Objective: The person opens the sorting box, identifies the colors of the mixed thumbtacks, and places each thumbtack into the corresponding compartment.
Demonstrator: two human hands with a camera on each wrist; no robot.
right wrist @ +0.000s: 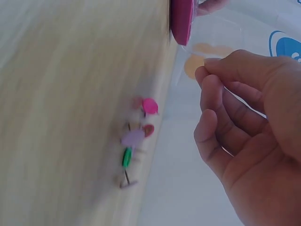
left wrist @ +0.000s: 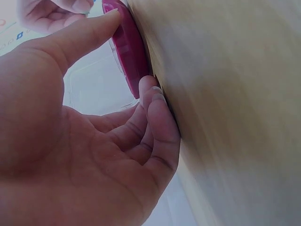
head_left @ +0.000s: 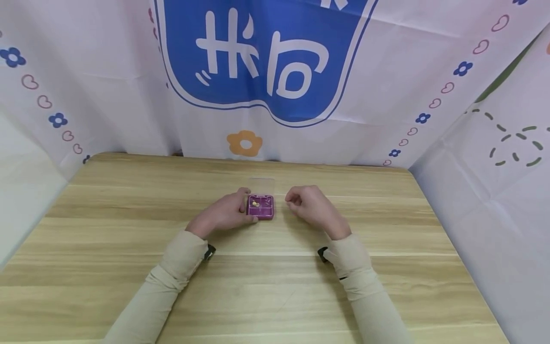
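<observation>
A small purple box (head_left: pixel 260 212) lies on the table with its clear lid (head_left: pixel 262 185) tipped back. Gold-coloured pieces (head_left: pixel 255 203) sit in its back left compartment, and tiny pieces (head_left: pixel 268 201) in the back right. My left hand (head_left: pixel 227 210) holds the box from the left, thumb on the near side, fingers at the far side. Just right of the box, my right hand (head_left: pixel 310 203) has thumb and index finger pinched together. A greenish speck shows at those fingertips in the left wrist view, like a mostly hidden thumbtack. Loose thumbtacks (right wrist: pixel 133 137) lie below that hand.
Among the loose tacks are a pink one (right wrist: pixel 150 106) and a green one (right wrist: pixel 127 157). The wooden table (head_left: pixel 266 296) ends at a white printed cloth (head_left: pixel 206 129) behind. Dark wrist straps (head_left: pixel 209 252) show at both cuffs.
</observation>
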